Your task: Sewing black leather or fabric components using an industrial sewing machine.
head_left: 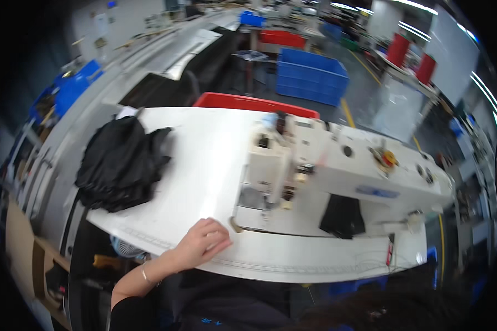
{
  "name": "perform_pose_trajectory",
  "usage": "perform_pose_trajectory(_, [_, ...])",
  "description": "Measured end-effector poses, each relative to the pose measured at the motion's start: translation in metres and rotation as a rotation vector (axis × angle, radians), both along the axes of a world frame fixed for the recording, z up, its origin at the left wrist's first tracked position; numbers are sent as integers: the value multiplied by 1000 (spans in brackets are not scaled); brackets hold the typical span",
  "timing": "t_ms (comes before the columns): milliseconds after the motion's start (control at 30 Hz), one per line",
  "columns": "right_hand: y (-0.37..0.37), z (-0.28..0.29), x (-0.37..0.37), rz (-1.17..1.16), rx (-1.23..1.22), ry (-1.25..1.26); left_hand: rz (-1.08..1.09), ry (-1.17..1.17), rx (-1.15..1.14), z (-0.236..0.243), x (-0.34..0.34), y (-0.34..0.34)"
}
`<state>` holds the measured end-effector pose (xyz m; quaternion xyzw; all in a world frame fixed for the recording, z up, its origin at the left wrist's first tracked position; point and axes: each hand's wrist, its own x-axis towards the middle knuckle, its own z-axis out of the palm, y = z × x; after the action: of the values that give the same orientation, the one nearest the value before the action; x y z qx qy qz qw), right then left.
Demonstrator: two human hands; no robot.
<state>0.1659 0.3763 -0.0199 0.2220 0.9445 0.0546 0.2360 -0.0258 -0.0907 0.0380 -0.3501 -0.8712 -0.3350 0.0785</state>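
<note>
My left hand (204, 241) is over the front edge of the white sewing table (196, 160), palm down. Its fingers are loosely bent, the thumb stands a little apart, and nothing shows in it. To its right is a white sewing machine (370, 165), with its needle end nearest the hand. Beyond the hand to the left lies a heap of black fabric pieces (121, 165). A smaller black fabric piece (342, 216) rests under the machine's arm. Near the front right edge is a small red-handled tool (390, 252), too blurred to name. My right hand is out of view.
Behind the table stand a red bin (254, 103) and a large blue crate (312, 76). Red thread cones (397, 51) sit on a stand at the back right. A long metal-edged bench (55, 160) runs along the left, with a cardboard box (25, 251) below it.
</note>
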Motion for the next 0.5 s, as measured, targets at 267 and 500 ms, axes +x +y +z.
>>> perform_pose_trajectory(267, [-196,60,-139,899,-791,706,800,309,-230,49,-8,-171])
perform_pose_trajectory(500, [-440,69,-270,1488,-1188,1088,961,253,-34,34,-10,-223])
